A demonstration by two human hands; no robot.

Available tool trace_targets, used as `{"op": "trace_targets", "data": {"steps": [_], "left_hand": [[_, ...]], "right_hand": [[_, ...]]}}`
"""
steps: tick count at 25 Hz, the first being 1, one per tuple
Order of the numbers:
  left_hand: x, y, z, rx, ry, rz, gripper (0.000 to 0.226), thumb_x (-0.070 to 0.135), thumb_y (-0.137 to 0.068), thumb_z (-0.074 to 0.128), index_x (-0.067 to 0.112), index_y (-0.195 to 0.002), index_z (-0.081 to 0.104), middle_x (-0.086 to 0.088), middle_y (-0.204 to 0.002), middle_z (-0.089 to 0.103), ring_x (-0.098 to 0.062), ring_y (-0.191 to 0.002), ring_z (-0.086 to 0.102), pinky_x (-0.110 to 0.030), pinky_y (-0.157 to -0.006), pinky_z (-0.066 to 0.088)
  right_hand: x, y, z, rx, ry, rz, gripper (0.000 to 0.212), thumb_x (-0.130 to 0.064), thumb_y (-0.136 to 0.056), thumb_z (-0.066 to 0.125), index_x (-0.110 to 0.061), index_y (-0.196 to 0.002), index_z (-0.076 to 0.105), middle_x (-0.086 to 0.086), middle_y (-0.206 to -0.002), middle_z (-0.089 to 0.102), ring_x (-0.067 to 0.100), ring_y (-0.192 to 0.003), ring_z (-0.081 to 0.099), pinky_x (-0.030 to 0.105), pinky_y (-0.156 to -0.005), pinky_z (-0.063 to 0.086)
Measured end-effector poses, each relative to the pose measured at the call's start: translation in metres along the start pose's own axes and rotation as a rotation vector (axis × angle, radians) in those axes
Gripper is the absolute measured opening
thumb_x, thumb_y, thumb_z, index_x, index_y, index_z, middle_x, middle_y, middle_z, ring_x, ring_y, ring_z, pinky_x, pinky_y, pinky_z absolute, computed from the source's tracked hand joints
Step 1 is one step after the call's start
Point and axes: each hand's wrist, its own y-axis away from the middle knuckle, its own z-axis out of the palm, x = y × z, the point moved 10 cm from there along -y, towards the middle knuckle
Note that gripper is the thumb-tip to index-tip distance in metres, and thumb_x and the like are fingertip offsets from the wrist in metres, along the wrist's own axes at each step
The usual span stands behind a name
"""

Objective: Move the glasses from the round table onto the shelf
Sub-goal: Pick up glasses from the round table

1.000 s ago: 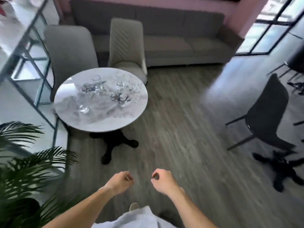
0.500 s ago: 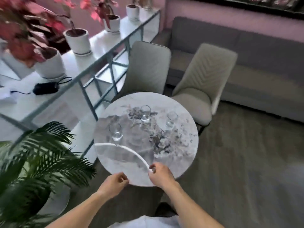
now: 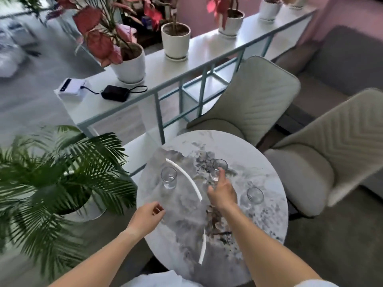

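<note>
Three clear glasses stand on the round marble table [image 3: 259, 228]: a left glass [image 3: 169, 177], a far middle glass [image 3: 219, 167] and a right glass [image 3: 253, 196]. My right hand [image 3: 222, 192] is stretched over the table with fingers apart, its fingertips right at the far middle glass, holding nothing. My left hand [image 3: 148, 217] hovers at the table's left edge, loosely curled and empty, a short way in front of the left glass. The white shelf [image 3: 157, 67] with a teal frame runs behind the table.
On the shelf top stand several white pots with red-leaved plants [image 3: 128, 65], a white box [image 3: 70, 88] and a black pouch [image 3: 115, 93]. A green palm [image 3: 53, 175] is at the left. Two grey chairs [image 3: 255, 104] and a sofa [image 3: 352, 59] lie right.
I have come up to the table and the view has turned toward the shelf. My right hand has reached forward to the far middle glass; my left hand has risen to the table's edge.
</note>
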Motion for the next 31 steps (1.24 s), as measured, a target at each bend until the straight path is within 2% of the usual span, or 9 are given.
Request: {"op": "trace_targets", "data": {"steps": [2, 5, 7, 11, 14, 19, 24, 28, 31], "left_hand": [[0.003, -0.016, -0.01, 0.036, 0.014, -0.012, 0.017, 0.044, -0.084, 0.063, 0.03, -0.075, 0.062, 0.008, -0.078, 0.067, -0.008, -0.073, 0.064, -0.038, -0.073, 0.057], [0.013, -0.033, -0.024, 0.089, 0.009, 0.005, 0.015, 0.046, -0.083, 0.065, 0.032, -0.082, 0.059, 0.008, -0.086, 0.065, -0.005, -0.075, 0.063, -0.035, -0.072, 0.056], [0.019, -0.041, -0.037, 0.158, -0.012, 0.033, 0.026, 0.048, -0.08, 0.068, 0.035, -0.097, 0.054, 0.01, -0.101, 0.058, -0.007, -0.083, 0.061, -0.033, -0.073, 0.054], [0.036, -0.063, -0.042, 0.181, -0.066, 0.15, 0.058, 0.049, -0.074, 0.076, 0.044, -0.124, 0.048, 0.002, -0.134, 0.041, -0.017, -0.117, 0.05, -0.038, -0.094, 0.052], [0.043, -0.08, -0.028, 0.107, -0.137, 0.176, 0.036, 0.048, -0.077, 0.074, 0.037, -0.11, 0.065, -0.002, -0.14, 0.043, -0.022, -0.124, 0.049, -0.038, -0.097, 0.05], [0.044, -0.084, -0.03, 0.153, -0.156, 0.18, 0.015, 0.035, -0.086, 0.068, 0.022, -0.093, 0.068, -0.005, -0.12, 0.06, -0.027, -0.103, 0.062, -0.034, -0.082, 0.051], [0.02, -0.034, -0.05, 0.272, -0.152, 0.11, 0.025, 0.039, -0.089, 0.062, 0.015, -0.094, 0.066, -0.004, -0.115, 0.063, -0.028, -0.102, 0.064, -0.038, -0.08, 0.053], [-0.045, 0.058, -0.056, 0.441, -0.058, -0.071, 0.022, 0.036, -0.088, 0.065, 0.014, -0.09, 0.067, -0.006, -0.127, 0.063, -0.027, -0.114, 0.062, -0.037, -0.085, 0.053], [-0.115, 0.143, -0.049, 0.55, 0.052, -0.249, 0.036, 0.049, -0.083, 0.057, 0.015, -0.088, 0.067, -0.006, -0.126, 0.063, -0.029, -0.113, 0.061, -0.038, -0.085, 0.052]], "right_hand": [[-0.002, -0.026, -0.003, 0.001, 0.048, 0.029, 0.066, -0.033, -0.088, 0.057, -0.031, -0.146, 0.027, 0.017, -0.125, 0.053, 0.038, -0.107, 0.06, 0.041, -0.082, 0.049], [0.002, -0.054, -0.002, -0.031, 0.11, 0.094, 0.043, -0.035, -0.092, 0.054, -0.024, -0.133, 0.051, 0.017, -0.126, 0.052, 0.038, -0.11, 0.058, 0.041, -0.089, 0.05], [0.005, -0.061, -0.003, -0.005, 0.131, 0.104, 0.031, -0.036, -0.093, 0.054, -0.018, -0.116, 0.064, 0.015, -0.12, 0.056, 0.035, -0.102, 0.06, 0.038, -0.083, 0.051], [0.006, -0.063, -0.003, 0.062, 0.112, 0.088, 0.022, -0.031, -0.093, 0.056, -0.013, -0.099, 0.068, 0.012, -0.113, 0.056, 0.034, -0.09, 0.06, 0.038, -0.074, 0.049], [0.006, -0.062, -0.003, 0.092, 0.103, 0.087, 0.022, -0.031, -0.094, 0.057, -0.012, -0.097, 0.068, 0.01, -0.111, 0.056, 0.032, -0.088, 0.06, 0.037, -0.072, 0.049], [-0.001, -0.051, -0.003, 0.11, 0.106, 0.04, 0.025, -0.035, -0.097, 0.055, -0.013, -0.097, 0.067, 0.009, -0.102, 0.058, 0.026, -0.081, 0.056, 0.036, -0.07, 0.048], [-0.058, -0.02, 0.013, 0.092, 0.054, -0.228, 0.028, -0.039, -0.093, 0.062, -0.012, -0.097, 0.067, 0.009, -0.102, 0.06, 0.03, -0.085, 0.061, 0.037, -0.071, 0.049], [-0.114, 0.045, 0.062, -0.079, 0.015, -0.529, 0.03, -0.041, -0.089, 0.067, -0.012, -0.093, 0.07, 0.007, -0.1, 0.062, 0.029, -0.086, 0.062, 0.035, -0.071, 0.047], [-0.144, 0.116, 0.109, -0.233, 0.023, -0.712, 0.027, -0.042, -0.089, 0.067, -0.015, -0.09, 0.07, 0.003, -0.098, 0.062, 0.026, -0.083, 0.062, 0.031, -0.066, 0.041]]}}
